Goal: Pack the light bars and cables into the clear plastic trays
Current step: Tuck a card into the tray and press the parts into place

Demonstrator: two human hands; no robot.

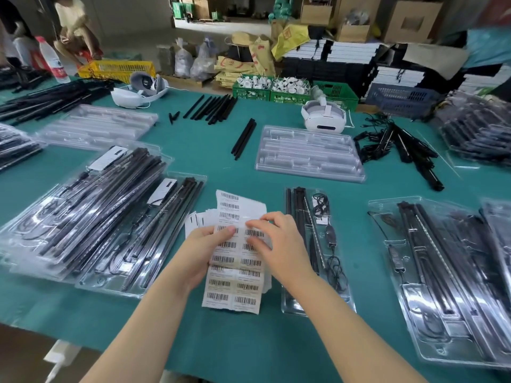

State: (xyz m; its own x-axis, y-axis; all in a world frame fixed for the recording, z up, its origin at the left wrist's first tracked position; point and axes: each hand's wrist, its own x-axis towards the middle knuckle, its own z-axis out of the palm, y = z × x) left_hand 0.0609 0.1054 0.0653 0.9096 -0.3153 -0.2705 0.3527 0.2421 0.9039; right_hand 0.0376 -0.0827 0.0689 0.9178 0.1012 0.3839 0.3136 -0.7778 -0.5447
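While the green table [215, 158] carries stacked packed trays [91, 217] at left, an empty clear tray [309, 153] lies beyond a filled tray [312, 252] of light bars and cable. The left hand [204, 244] grips a barcode label sheet [237, 261]; the right hand [276, 239] pinches one label.

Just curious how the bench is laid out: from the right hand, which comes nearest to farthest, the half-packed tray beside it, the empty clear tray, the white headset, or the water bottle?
From the right hand:
1. Half-packed tray, just to its right.
2. Empty clear tray, farther back on the table.
3. White headset, behind that tray.
4. Water bottle, far back left.
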